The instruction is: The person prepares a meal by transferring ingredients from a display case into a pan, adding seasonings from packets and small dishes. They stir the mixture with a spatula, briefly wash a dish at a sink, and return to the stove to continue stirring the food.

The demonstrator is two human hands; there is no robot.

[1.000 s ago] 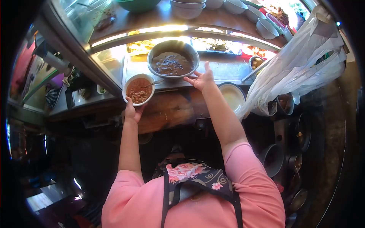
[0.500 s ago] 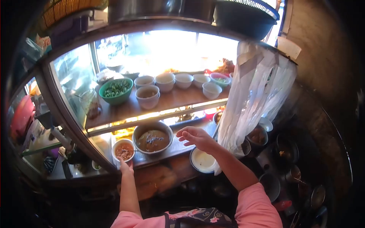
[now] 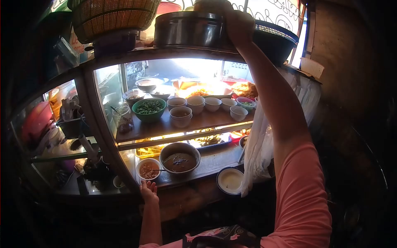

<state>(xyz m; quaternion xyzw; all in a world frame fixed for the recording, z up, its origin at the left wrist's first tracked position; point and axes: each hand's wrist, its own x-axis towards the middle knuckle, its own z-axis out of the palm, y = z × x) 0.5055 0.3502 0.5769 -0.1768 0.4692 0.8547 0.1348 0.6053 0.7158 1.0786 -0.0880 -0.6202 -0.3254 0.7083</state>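
Observation:
My right hand (image 3: 236,22) is raised high to the top of the glass food cabinet and grips the upper edge of a round steel pot (image 3: 188,29) that stands there. My left hand (image 3: 149,191) rests low on the wooden counter edge, fingers apart and holding nothing. It is just below a small white bowl of red sauce (image 3: 148,169) with a spoon in it. Beside that bowl sits a large metal bowl of dark brown sauce (image 3: 180,159).
A shelf (image 3: 144,131) in the cabinet carries a green bowl of chopped greens (image 3: 149,108) and several small white bowls. A woven basket (image 3: 115,14) and a dark colander (image 3: 275,39) sit on top. Plastic bags (image 3: 264,140) hang at right above a white dish (image 3: 230,180).
My right hand has risen from beside the dark sauce bowl up to the steel pot on the cabinet top. My left hand let go of the red sauce bowl. The view tilted upward.

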